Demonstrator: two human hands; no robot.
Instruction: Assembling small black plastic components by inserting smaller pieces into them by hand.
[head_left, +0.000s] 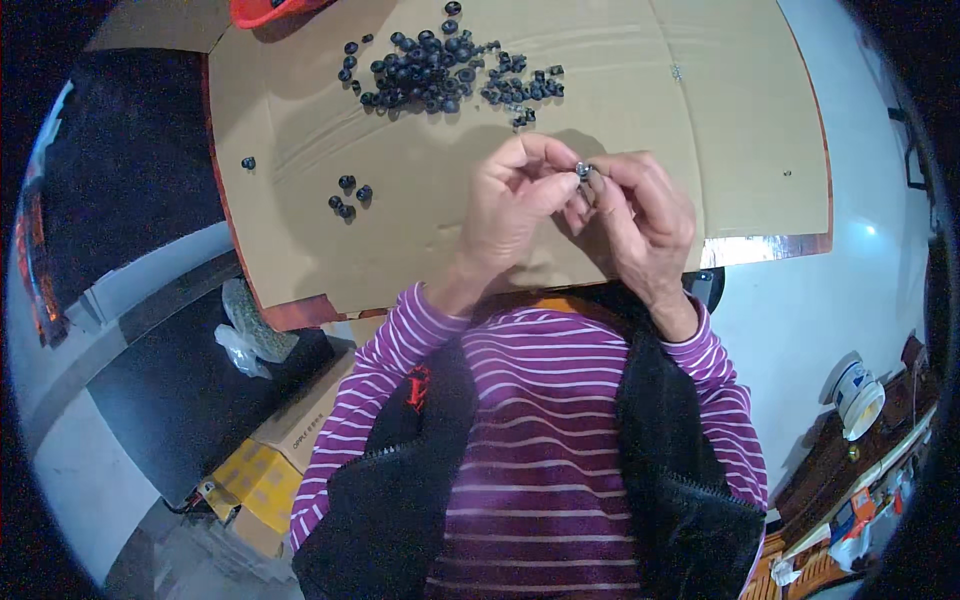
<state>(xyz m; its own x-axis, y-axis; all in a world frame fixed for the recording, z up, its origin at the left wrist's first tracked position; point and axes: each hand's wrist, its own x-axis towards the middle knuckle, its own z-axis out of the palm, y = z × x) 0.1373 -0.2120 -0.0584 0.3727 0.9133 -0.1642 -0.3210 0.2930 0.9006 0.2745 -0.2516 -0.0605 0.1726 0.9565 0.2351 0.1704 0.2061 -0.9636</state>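
Observation:
Above the cardboard sheet, my left hand (515, 195) and my right hand (648, 210) meet fingertip to fingertip. Between them is a small shiny metallic part (583, 170), pinched from both sides. Its exact kind is too small to make out. Just beyond the hands lies a heap of small round black parts (425, 68). To its right sits a looser cluster of smaller dark ring-like pieces (522, 88), with a few shiny bits among them. A little group of black assembled-looking pieces (347, 197) rests left of my left hand.
The brown cardboard sheet (400, 255) covers the work surface. At the far left edge is a red container (275, 12). One dark piece (249, 163) lies alone on the left, and tiny metal bits (677, 72) lie on the right. A plastic bag (255, 330) sits lower left.

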